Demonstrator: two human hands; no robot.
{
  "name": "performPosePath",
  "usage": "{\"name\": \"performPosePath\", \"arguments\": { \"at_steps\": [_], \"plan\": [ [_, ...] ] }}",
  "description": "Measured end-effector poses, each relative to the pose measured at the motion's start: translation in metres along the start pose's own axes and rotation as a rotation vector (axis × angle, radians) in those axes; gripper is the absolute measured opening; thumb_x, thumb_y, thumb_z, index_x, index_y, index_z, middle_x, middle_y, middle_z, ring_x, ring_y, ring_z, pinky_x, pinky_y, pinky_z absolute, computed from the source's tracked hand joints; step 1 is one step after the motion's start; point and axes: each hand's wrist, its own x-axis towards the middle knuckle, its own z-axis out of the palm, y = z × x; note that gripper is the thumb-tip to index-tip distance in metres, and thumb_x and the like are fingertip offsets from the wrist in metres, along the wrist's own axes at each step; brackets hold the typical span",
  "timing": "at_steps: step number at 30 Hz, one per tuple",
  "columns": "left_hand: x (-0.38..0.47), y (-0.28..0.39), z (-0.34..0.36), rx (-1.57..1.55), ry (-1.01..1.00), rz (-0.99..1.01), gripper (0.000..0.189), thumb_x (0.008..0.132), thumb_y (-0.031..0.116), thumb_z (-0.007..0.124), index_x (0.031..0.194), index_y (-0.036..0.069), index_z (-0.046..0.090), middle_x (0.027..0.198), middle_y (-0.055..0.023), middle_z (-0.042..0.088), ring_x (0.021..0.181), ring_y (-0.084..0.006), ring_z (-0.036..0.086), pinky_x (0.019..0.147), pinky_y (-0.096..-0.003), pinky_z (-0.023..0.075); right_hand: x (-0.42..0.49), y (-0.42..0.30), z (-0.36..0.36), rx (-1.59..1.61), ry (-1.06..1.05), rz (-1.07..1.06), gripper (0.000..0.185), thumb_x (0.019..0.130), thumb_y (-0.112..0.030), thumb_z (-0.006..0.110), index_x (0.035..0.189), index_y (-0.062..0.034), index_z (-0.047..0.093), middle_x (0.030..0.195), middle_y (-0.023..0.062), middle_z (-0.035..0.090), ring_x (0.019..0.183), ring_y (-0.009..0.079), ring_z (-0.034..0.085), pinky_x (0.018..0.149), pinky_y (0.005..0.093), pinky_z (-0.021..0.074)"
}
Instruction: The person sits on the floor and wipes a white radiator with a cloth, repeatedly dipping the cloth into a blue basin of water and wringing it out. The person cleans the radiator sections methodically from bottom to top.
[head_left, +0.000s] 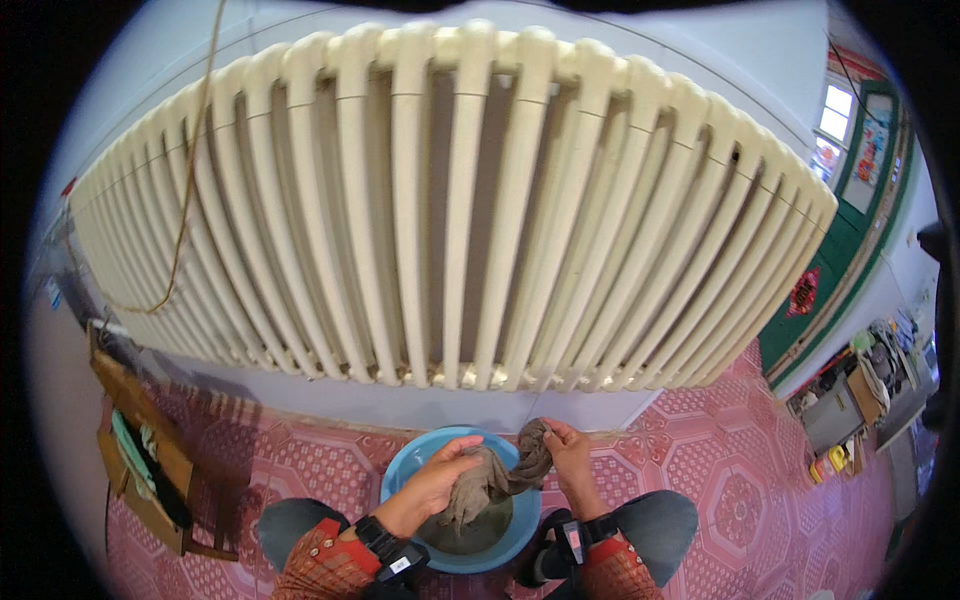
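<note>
A wet-looking grey-brown cloth (480, 484) is stretched and bunched between my two hands, above a blue plastic basin (517, 536). My left hand (431, 480) grips its wider part, which hangs over the murky water (484, 529) in the basin. At the basin's right rim, my right hand (570, 454) holds the twisted other end with thumb and fingers. The basin stands on the floor between my knees. Black straps with small devices are around both wrists.
A cream cast-iron radiator (465, 225) spans the wall ahead, with a thin cord (184, 217) hanging before its left part. A wooden chair (142, 450) stands left on the patterned pink floor (322, 480). Right are a green door (814, 300), a yellow container (829, 463) and cluttered items.
</note>
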Motion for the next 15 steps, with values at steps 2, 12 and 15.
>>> {"name": "performPosePath", "arguments": {
  "at_steps": [2,12,15],
  "plan": [
    [0.000,-0.007,-0.005,0.051,0.029,0.046,0.061,0.084,0.004,0.065,0.138,0.007,0.036,0.126,-0.0089,0.051,0.109,-0.0186,0.054,0.091,-0.0320,0.0476,-0.010,-0.027,0.026,0.146,-0.159,0.012,0.027,0.091,-0.003,0.052,0.117,0.0024,0.058,0.104,0.0055,0.064,0.091,0.0114,0.060,0.082,0.0254,0.0488],
    [-0.006,-0.007,-0.033,0.134,0.177,0.182,0.056,0.077,0.008,0.073,0.128,0.008,0.047,0.115,-0.0121,0.058,0.102,-0.0203,0.058,0.085,-0.0346,0.0502,-0.040,-0.149,0.126,0.577,-0.436,0.003,0.037,0.090,-0.005,0.055,0.127,-0.0013,0.050,0.109,0.0057,0.062,0.094,0.0142,0.061,0.082,0.0260,0.0492],
    [-0.012,0.016,-0.039,-0.201,0.102,0.159,0.027,0.089,0.010,0.059,0.115,0.008,0.053,0.113,-0.0097,0.059,0.099,-0.0200,0.060,0.081,-0.0373,0.0524,-0.037,-0.131,0.118,0.444,-0.445,0.062,0.034,0.092,-0.011,0.055,0.124,-0.0014,0.052,0.105,0.0050,0.061,0.094,0.0132,0.059,0.078,0.0250,0.0489]
  ]
}}
